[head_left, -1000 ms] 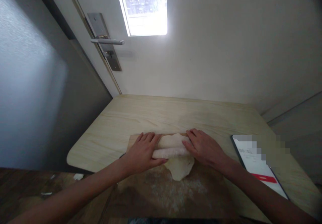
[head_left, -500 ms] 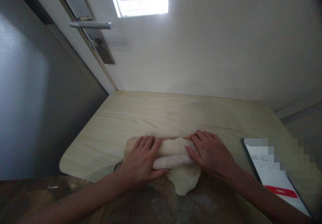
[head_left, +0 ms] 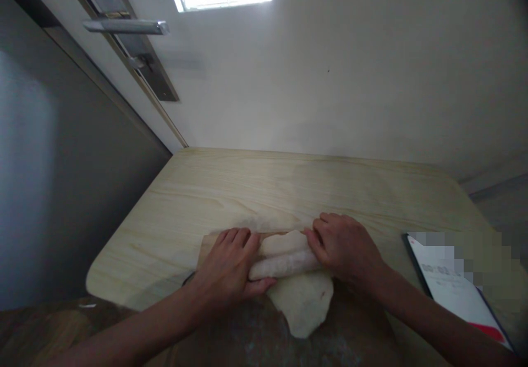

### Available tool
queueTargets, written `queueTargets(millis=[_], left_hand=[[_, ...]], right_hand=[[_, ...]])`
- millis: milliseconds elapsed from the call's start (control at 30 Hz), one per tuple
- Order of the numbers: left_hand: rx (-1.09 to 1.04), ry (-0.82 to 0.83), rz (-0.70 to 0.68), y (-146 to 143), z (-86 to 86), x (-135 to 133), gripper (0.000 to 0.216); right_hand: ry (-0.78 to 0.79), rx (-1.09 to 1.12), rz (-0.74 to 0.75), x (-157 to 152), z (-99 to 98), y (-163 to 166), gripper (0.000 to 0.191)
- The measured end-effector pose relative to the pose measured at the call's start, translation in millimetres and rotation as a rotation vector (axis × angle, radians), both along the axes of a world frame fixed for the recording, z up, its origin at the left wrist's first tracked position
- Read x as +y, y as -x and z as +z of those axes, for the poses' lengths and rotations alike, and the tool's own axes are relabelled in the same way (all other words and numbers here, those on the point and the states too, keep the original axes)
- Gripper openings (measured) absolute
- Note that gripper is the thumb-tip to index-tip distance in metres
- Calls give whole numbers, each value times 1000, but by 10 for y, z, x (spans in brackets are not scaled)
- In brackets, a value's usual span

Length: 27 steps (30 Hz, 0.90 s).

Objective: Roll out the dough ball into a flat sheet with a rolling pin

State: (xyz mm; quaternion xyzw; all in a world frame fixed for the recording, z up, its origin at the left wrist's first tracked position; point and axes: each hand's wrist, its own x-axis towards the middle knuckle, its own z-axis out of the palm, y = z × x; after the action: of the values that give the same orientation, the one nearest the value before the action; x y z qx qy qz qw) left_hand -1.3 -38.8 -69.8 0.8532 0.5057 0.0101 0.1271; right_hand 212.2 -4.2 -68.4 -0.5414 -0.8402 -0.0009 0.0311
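Note:
A pale rolling pin lies across a flat sheet of dough on a brown floured board. My left hand presses on the pin's left end, fingers stretched forward and thumb under it. My right hand presses on the right end, its fingers bent over the pin. The dough spreads out toward me from under the pin.
The board rests on a light wooden table against a white wall. A tablet or phone with a lit screen lies at the right. A door with a metal handle stands at the upper left.
The pin has rolled a little toward me under both hands, and more flattened dough shows in front of it. The camera has tilted downward.

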Motion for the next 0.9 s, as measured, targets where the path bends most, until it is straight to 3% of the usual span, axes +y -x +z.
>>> queueTargets(millis=[300,567,900], left_hand=[[84,-41,-18,-15,75,130,25],[109,-124,22,-4,94,229,24],[131,-249,107,-69,43,-5,29]], right_hand=[[40,-69,-111,155,41,74,55],[26,-67,-174,223,53,93,56],[-56,-25,-207,-55,25,92,56]])
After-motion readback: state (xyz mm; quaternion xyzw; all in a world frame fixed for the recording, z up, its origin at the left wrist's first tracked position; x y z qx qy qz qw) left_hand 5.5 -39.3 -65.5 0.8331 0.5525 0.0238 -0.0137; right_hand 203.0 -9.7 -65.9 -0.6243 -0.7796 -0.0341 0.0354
